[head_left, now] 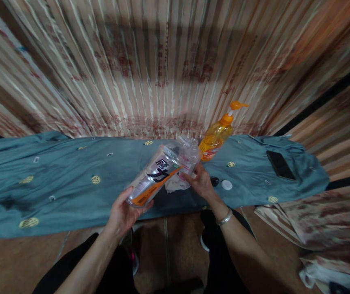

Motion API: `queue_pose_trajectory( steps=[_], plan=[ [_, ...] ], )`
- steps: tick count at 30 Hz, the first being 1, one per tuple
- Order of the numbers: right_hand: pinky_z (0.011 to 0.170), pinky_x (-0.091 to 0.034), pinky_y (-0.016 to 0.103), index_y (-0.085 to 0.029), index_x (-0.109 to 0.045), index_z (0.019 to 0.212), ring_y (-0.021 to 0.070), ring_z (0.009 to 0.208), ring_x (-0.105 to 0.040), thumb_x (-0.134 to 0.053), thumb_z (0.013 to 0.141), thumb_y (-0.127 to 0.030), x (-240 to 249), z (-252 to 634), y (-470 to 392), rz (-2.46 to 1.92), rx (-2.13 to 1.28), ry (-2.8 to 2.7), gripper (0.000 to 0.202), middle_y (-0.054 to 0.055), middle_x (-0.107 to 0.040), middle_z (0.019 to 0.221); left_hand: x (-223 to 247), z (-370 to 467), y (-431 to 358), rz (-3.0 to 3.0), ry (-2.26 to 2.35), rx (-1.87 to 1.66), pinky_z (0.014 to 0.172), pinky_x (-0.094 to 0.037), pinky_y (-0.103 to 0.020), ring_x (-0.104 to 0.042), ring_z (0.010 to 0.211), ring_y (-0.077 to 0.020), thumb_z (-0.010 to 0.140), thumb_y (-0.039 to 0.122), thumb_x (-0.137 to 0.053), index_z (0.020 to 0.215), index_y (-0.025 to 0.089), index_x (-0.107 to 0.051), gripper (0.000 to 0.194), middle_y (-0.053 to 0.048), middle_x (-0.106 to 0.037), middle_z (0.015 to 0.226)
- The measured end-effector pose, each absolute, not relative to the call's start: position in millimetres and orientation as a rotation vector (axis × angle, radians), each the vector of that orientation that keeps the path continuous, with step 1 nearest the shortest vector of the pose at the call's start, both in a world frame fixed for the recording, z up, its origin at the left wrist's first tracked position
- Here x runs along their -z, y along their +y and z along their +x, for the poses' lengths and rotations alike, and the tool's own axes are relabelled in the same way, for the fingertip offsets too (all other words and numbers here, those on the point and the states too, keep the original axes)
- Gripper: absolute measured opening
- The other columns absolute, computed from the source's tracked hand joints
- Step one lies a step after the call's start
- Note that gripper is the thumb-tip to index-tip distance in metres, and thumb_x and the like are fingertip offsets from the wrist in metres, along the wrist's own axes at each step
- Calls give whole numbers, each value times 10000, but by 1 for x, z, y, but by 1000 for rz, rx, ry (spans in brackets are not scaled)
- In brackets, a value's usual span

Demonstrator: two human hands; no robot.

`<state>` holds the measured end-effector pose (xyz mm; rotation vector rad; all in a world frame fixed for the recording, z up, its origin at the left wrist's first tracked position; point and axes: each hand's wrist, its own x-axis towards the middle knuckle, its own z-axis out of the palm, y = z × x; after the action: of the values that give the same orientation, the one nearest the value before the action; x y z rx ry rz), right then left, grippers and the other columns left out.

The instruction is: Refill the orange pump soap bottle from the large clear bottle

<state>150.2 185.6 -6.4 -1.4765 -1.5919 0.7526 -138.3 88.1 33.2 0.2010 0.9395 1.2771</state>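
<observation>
My left hand point(129, 208) is closed around the lower end of a clear plastic bottle with a silver and orange label point(155, 175). That bottle is tilted, its top end pointing up and to the right. Against its upper end is a second clear plastic bottle point(190, 149) with faint pink print. My right hand point(201, 181) has its fingers around this clear bottle from the right side, thumb towards the silver label. How the two bottles meet is hard to make out. A crumpled white tissue or cloth point(175, 185) shows below them.
An orange pump bottle point(216, 136) stands behind my right hand. A black cap point(214, 181) and a white cap point(227, 185) lie on the teal cloth point(71, 179). Farther right lies a black phone point(280, 165). A striped curtain point(144, 73) hangs behind the covered surface.
</observation>
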Motion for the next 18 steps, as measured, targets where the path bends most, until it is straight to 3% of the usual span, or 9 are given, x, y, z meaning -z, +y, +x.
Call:
queue_pose_trajectory(
  steps=[9,13,18],
  plan=[
    [802,-666,444,-282,-641,1128,309,874,-799,-843,808,-491,-8,151,177,-1525,-782,-1633,432,36,-812,931,-46,-148,96,156,986,-1431,674,-774,-455,-870,830,-316,680,200,-920,1018,213,-794,361,-88,-910,945],
    [794,-674,459,-318,-632,1087,310,847,-796,-861,804,-419,-8,147,177,-1530,-774,-1652,378,32,-810,918,-48,-148,95,165,992,-1442,685,-777,-460,-871,836,-318,639,206,-959,964,215,-783,370,-84,-913,950],
    [799,-692,489,-329,-618,1084,335,865,-810,-857,820,-373,-6,148,178,-1530,-737,-1692,359,30,-810,909,-49,-149,95,203,994,-1448,719,-774,-429,-873,859,-308,637,213,-975,1062,233,-807,458,-78,-918,990]
  ],
)
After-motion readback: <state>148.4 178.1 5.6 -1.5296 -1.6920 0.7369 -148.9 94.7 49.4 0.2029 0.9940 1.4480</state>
